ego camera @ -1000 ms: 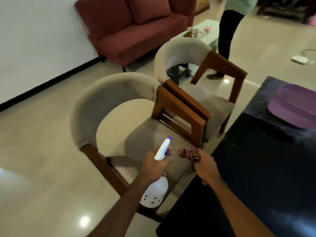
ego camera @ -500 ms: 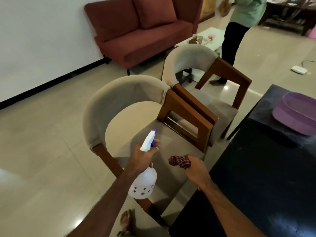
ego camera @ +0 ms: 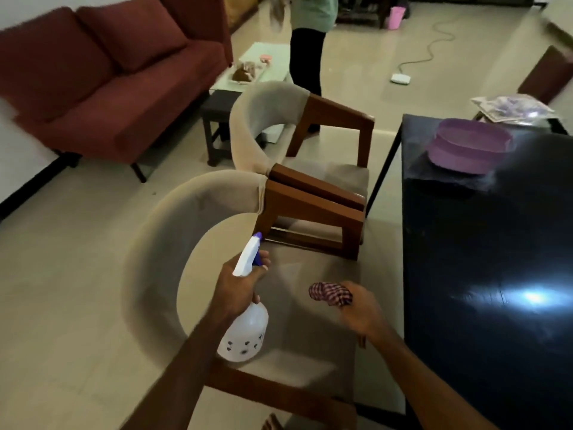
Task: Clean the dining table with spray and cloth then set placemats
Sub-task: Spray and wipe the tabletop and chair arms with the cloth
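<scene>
My left hand (ego camera: pixel 238 287) grips a white spray bottle (ego camera: pixel 243 333) by its neck, a finger on the purple trigger, over the seat of the near chair. My right hand (ego camera: pixel 361 311) holds a bunched red checkered cloth (ego camera: pixel 330 293), also over that seat, just left of the dark dining table (ego camera: pixel 483 274). The glossy table fills the right side. Purple placemats (ego camera: pixel 468 145) lie stacked on its far part.
Two beige chairs with wooden arms, the near one (ego camera: pixel 161 252) and the far one (ego camera: pixel 266 119), stand left of the table. A red sofa (ego camera: pixel 102 72), a low coffee table (ego camera: pixel 257 66) and a standing person (ego camera: pixel 310 41) are beyond. Patterned sheets (ego camera: pixel 511 108) lie past the table's far edge.
The view has swung right and lifted, showing more of the table and room. Both hands keep their grips and sit lower in the picture, still over the near chair.
</scene>
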